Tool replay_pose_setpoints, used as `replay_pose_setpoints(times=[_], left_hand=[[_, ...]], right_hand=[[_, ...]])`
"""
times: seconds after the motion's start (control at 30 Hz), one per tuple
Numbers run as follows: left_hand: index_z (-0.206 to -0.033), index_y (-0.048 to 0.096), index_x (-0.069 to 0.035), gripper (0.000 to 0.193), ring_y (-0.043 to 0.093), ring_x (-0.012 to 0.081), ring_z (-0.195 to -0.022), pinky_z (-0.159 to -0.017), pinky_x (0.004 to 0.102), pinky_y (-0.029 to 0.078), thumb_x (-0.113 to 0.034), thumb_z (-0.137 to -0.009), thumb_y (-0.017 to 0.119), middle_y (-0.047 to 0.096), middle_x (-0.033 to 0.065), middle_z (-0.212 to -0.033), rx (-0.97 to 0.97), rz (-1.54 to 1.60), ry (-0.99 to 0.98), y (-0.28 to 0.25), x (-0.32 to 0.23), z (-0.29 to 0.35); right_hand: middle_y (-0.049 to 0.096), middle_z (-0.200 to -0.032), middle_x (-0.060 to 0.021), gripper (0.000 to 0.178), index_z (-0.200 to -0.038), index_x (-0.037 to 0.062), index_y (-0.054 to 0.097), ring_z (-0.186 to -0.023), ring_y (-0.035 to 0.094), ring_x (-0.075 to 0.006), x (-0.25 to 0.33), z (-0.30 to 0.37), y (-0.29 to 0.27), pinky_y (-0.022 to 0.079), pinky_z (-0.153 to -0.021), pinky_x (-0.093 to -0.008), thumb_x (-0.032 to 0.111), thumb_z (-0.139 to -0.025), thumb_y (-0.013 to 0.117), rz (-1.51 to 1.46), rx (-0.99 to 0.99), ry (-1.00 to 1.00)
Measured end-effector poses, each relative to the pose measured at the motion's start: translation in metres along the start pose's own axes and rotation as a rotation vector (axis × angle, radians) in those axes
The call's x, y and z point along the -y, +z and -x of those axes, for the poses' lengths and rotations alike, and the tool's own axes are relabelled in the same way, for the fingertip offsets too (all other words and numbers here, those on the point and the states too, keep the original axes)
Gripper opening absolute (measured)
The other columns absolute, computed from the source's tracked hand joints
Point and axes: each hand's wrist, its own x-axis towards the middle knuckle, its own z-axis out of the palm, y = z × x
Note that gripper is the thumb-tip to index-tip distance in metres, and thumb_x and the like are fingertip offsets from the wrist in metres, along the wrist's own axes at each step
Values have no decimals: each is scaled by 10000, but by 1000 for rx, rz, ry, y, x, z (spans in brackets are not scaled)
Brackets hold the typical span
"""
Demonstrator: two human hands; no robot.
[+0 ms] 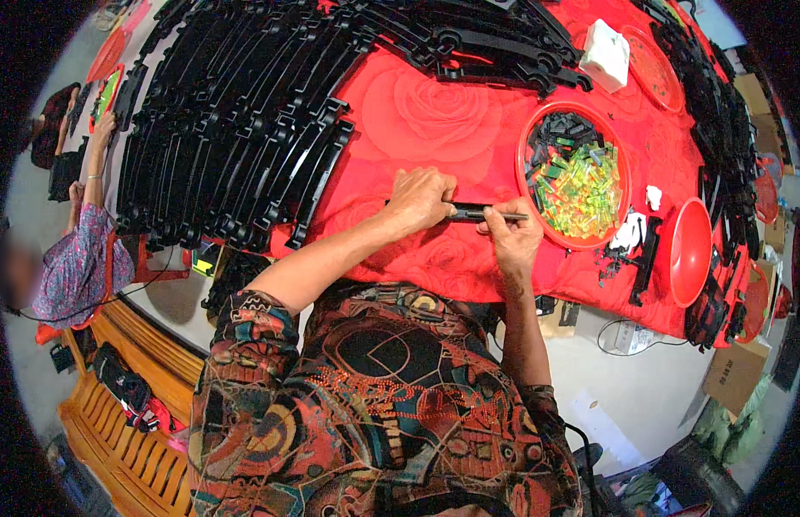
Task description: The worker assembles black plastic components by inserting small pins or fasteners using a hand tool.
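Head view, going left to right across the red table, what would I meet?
Rows of black plastic parts, left hand, right hand, red bowl of small yellow and black pieces, tilted red bowl.

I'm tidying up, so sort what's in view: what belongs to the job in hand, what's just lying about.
Likely the job's:
- held black piece
- stacked black strips
- yellow and black pieces in red bowl

Apparently lying about:
- wooden bench
- dark bundle on it
- cardboard box

Free room over red cloth (pixel 417 108) beyond the left hand (pixel 420 198), between black strips (pixel 236 146) and red bowl (pixel 521 168).
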Motion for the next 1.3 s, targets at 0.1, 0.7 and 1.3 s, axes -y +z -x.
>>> replay_pose_setpoints(times=[0.1,0.7,1.3], left_hand=[[-659,581,-70,236,584,310,-742,-620,447,365,-215,-613,761,586,106,-673,-27,9,31,0,1,1],[-660,512,-73,332,573,282,-681,-597,430,342,-278,-625,771,570,71,-624,23,-55,-57,3,-7,-4],[-669,572,-85,311,613,286,-766,-628,460,383,-298,-588,783,620,95,-687,99,-71,-109,-1,-10,-12]], right_hand=[[573,-676,-34,103,-782,19,525,-584,568,-88,2,1,2,477,-542,-222,26,-821,620,-2,2,-7],[555,-652,-28,136,-736,14,495,-560,559,-81,-5,-1,7,471,-500,-222,7,-813,607,42,-31,-118],[530,-703,-38,140,-756,4,484,-598,559,-93,-4,-9,2,552,-536,-240,23,-843,592,-18,17,-39]])
